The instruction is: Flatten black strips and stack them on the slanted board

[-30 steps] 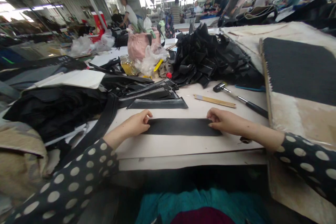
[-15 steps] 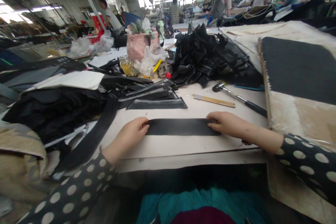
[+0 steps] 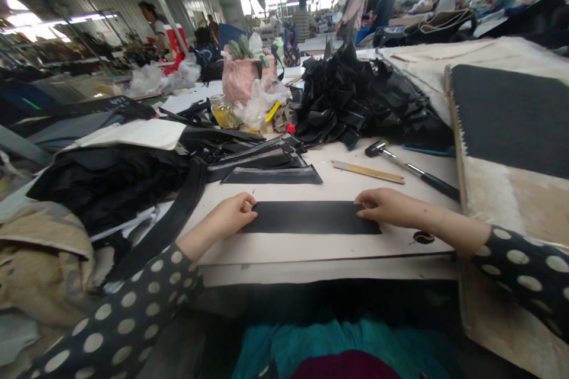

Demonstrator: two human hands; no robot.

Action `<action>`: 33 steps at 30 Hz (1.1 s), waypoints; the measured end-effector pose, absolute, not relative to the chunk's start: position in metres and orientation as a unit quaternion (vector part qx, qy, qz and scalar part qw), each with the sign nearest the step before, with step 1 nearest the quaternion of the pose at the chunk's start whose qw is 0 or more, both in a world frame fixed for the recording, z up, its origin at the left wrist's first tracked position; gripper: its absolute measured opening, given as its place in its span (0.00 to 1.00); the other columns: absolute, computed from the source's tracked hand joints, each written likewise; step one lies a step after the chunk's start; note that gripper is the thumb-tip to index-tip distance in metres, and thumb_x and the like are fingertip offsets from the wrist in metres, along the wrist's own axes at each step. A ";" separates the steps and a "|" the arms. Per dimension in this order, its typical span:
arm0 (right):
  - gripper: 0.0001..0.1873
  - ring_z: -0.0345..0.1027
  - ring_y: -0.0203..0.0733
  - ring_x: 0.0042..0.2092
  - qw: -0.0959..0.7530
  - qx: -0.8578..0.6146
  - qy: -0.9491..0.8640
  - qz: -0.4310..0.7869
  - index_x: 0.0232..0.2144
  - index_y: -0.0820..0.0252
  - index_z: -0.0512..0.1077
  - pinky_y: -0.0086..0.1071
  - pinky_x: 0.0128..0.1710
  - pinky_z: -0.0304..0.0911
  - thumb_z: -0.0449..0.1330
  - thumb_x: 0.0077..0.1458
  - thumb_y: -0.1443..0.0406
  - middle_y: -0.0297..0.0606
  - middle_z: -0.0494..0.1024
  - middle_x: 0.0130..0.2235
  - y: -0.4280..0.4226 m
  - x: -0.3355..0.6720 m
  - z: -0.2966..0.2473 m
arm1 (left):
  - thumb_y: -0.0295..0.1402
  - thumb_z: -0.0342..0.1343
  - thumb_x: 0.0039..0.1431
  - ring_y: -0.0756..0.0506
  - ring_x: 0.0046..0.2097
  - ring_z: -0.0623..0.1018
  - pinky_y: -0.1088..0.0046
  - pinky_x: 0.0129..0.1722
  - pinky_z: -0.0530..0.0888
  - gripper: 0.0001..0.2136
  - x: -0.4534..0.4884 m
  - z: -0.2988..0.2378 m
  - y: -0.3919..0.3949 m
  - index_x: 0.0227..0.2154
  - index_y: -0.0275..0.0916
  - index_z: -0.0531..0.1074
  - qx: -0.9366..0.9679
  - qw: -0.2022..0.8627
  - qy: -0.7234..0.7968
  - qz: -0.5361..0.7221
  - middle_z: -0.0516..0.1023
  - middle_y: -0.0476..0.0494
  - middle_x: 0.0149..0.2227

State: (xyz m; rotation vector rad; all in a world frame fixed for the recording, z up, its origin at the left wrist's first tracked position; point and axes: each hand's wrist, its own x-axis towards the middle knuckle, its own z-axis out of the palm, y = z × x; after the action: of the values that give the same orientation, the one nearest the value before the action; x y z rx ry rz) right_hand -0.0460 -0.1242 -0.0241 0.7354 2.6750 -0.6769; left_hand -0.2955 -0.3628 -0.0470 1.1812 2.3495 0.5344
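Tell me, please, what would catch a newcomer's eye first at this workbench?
Probably the long black strip lying flat near the front edge of the pale table, with the left hand at one end and the right hand at the other. Behind it rises a big heap of folded black pieces. A hammer and a wooden ruler lie between heap and strip.

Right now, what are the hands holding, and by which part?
A flat black strip on the table, by its two ends: left hand at the left end, right hand at the right end.
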 end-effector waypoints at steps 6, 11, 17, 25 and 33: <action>0.15 0.62 0.37 0.28 0.142 0.256 0.928 -0.232 0.36 0.60 0.70 0.29 0.27 0.53 0.54 0.46 0.60 0.34 0.70 0.27 -0.122 -0.046 -0.027 | 0.34 0.52 0.44 0.51 0.22 0.69 0.77 0.22 0.61 0.10 -0.296 -0.047 -0.361 0.32 0.38 0.64 0.414 0.221 0.860 0.201 0.70 0.54 0.20; 0.15 0.63 0.37 0.29 0.144 0.258 0.927 -0.232 0.36 0.59 0.69 0.29 0.27 0.54 0.54 0.46 0.59 0.34 0.70 0.27 -0.121 -0.046 -0.028 | 0.33 0.52 0.43 0.51 0.22 0.68 0.77 0.21 0.61 0.09 -0.295 -0.043 -0.358 0.30 0.37 0.65 0.410 0.237 0.858 0.197 0.69 0.54 0.19; 0.12 0.63 0.38 0.30 0.138 0.256 0.928 -0.231 0.33 0.59 0.69 0.29 0.27 0.54 0.55 0.46 0.60 0.34 0.71 0.28 -0.124 -0.047 -0.025 | 0.35 0.51 0.43 0.51 0.21 0.68 0.76 0.21 0.61 0.10 -0.295 -0.041 -0.358 0.31 0.37 0.65 0.408 0.253 0.854 0.202 0.69 0.54 0.19; 0.19 0.63 0.37 0.29 0.097 0.274 0.929 -0.230 0.38 0.59 0.63 0.28 0.27 0.53 0.58 0.44 0.57 0.32 0.70 0.28 -0.122 -0.042 -0.028 | 0.38 0.51 0.42 0.50 0.24 0.68 0.76 0.23 0.61 0.13 -0.305 -0.040 -0.357 0.33 0.39 0.63 0.447 0.238 0.847 0.160 0.65 0.55 0.22; 0.15 0.62 0.38 0.35 0.108 0.238 0.933 -0.246 0.34 0.60 0.66 0.28 0.32 0.56 0.59 0.41 0.61 0.36 0.68 0.35 -0.118 -0.048 -0.028 | 0.36 0.52 0.39 0.51 0.24 0.66 0.76 0.24 0.62 0.11 -0.314 -0.037 -0.346 0.28 0.39 0.63 0.464 0.301 0.821 0.143 0.64 0.54 0.22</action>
State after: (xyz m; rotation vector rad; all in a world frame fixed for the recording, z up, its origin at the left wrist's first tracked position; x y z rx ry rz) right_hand -0.0482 -0.1180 -0.0282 0.7000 2.7455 -0.7246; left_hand -0.3144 -0.3457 -0.0366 1.2317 2.1771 0.3798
